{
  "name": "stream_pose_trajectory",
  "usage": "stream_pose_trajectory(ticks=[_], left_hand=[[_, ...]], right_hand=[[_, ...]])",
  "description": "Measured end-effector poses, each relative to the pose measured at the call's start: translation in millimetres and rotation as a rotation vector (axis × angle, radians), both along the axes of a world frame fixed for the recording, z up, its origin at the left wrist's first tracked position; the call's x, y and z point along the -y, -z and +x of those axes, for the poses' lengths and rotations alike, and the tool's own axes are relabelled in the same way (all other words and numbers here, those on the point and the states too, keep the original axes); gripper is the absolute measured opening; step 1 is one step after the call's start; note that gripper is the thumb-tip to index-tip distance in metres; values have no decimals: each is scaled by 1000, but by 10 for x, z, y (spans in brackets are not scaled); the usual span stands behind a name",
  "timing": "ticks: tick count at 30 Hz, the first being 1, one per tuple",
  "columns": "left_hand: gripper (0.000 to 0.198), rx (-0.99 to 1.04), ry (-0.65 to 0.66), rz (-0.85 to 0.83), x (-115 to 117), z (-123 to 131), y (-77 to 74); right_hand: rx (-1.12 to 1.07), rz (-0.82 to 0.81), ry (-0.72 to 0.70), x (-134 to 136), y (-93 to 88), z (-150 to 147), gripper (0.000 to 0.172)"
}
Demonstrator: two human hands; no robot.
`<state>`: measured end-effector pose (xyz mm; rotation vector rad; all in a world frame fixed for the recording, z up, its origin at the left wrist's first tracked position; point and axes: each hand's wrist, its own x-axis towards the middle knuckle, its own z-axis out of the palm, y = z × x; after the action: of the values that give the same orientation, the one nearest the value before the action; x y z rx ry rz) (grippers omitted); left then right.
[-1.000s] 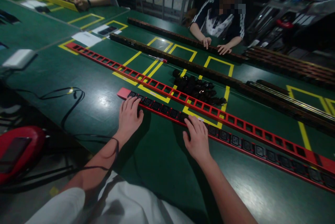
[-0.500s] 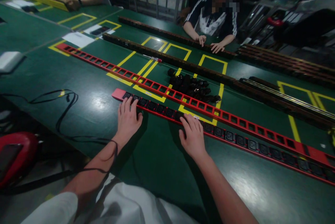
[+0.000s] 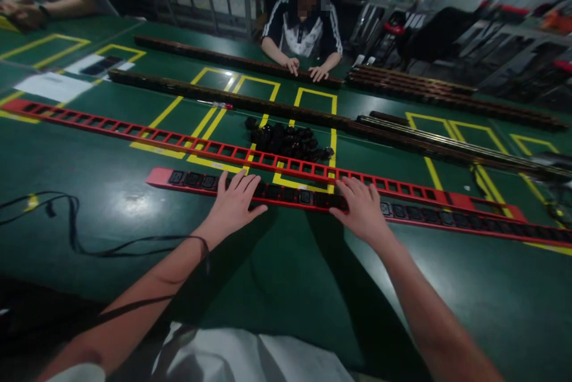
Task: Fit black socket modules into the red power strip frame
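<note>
A long red strip fitted with a row of black sockets (image 3: 286,194) lies across the green table in front of me. My left hand (image 3: 235,200) rests on its left part, fingers spread over the sockets and thumb out toward the near edge. Farther right, my right hand (image 3: 360,206) lies on the same strip, fingers stretched out and thumb at its near edge. Sockets under both hands are hidden. Just beyond runs a second red strip (image 3: 223,149) with a row of bare square cut-outs. Behind that sits a pile of small black parts (image 3: 286,140).
Dark long rails (image 3: 268,108) lie farther back, with a red-handled screwdriver (image 3: 222,105) beside them. Across the table a co-worker (image 3: 304,30) has both hands on another rail. Papers (image 3: 53,87) lie at left. A black cord (image 3: 74,233) trails from my left wrist.
My view has swung to the right. Both hands have moved rightward along the socket strip, still resting on it with fingers spread.
</note>
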<state>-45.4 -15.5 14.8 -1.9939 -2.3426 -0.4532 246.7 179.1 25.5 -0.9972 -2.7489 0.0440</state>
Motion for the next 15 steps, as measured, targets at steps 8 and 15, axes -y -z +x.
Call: stream_pose_trajectory(ticks=[8,15], left_hand=[[63,-60,-55,-16,-698,-825,-175],[62,-88,-96,-280,-677,-1513,-279]], right_hand=[[197,-137,109,-1012,-68,412,59],[170,-137,120,-1035,-52,377,56]])
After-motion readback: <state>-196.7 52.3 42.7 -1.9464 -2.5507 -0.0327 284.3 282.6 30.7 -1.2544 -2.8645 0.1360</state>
